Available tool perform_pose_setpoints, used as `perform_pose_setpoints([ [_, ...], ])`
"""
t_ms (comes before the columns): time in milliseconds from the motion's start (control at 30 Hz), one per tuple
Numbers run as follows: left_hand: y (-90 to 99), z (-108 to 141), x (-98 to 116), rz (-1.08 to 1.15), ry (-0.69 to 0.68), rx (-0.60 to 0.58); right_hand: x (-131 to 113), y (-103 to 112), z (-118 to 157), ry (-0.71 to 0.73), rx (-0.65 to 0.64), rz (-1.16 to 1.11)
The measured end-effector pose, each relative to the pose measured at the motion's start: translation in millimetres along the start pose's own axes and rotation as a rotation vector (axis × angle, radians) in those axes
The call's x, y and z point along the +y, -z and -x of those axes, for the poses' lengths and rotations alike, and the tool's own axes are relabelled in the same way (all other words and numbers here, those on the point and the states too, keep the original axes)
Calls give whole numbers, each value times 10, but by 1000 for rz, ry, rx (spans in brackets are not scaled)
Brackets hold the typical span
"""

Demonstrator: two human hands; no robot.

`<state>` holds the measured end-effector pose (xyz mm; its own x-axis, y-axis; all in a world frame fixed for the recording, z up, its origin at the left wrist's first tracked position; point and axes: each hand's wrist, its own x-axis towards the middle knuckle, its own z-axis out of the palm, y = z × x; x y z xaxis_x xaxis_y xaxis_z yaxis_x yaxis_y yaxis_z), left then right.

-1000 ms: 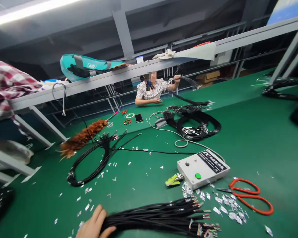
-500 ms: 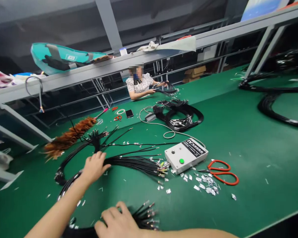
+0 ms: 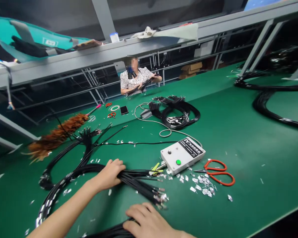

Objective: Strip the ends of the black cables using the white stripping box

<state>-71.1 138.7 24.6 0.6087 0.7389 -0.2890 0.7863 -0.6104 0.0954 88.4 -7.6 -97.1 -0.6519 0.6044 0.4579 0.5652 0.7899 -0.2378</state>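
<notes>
Black cables with bare, metallic ends fan out to the right on the green table. My left hand is wrapped round this bundle near its fanned end. Nearer the front edge, my right hand lies over a second black cable bundle, its fingers curled round it; that bundle's ends are hidden beneath the hand. To the right of the left bundle's tips stands a white box with a green button. Red-handled scissors lie beside the box, with small clear scraps near them.
Coiled black cables lie behind the box, more cables at the right. An orange feather duster is at the left, with a phone farther back. Across the table a person holds cables. A raised shelf spans the back.
My left hand has moved right along with its bundle, whose ends have shifted down. My right hand has slid right. The view has shifted, and the person opposite has brought their cables closer in.
</notes>
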Motion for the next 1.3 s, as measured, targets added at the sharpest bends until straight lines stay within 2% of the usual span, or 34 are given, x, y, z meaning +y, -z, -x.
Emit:
perform_pose_setpoints([
  [133,240,151,-4,149,-34,-53,4,-63,24,-20,34,-13],
  [267,546,119,-151,449,92,-163,16,-87,27,2,45,-5],
  [367,704,-35,-308,491,185,-67,32,-65,20,15,64,-5],
  [467,715,-295,-447,440,261,104,35,-61,13,24,75,-3],
  [533,620,-472,-479,385,343,252,24,-81,8,23,67,-6],
  [600,457,-574,-424,328,407,400,13,-84,10,25,59,-17],
  [700,141,-470,-158,296,368,501,64,87,47,38,95,-38],
  [767,-79,-229,97,330,261,459,183,375,95,23,159,-52],
  [833,-278,93,350,442,144,361,373,744,147,-87,176,-71],
  [900,-437,434,554,520,137,256,598,1072,181,-258,191,1],
  [967,-550,743,679,527,132,139,808,1250,180,-263,144,148],
  [1033,-632,999,716,472,145,67,964,1266,148,-204,75,276],
  [1100,-699,1200,676,398,181,56,1059,1185,101,-184,2,352],
  [1200,-785,1415,531,317,247,117,1136,1063,23,-193,-45,378],
  [1300,-873,1503,417,255,274,249,1168,1028,-66,-230,-37,375],
])
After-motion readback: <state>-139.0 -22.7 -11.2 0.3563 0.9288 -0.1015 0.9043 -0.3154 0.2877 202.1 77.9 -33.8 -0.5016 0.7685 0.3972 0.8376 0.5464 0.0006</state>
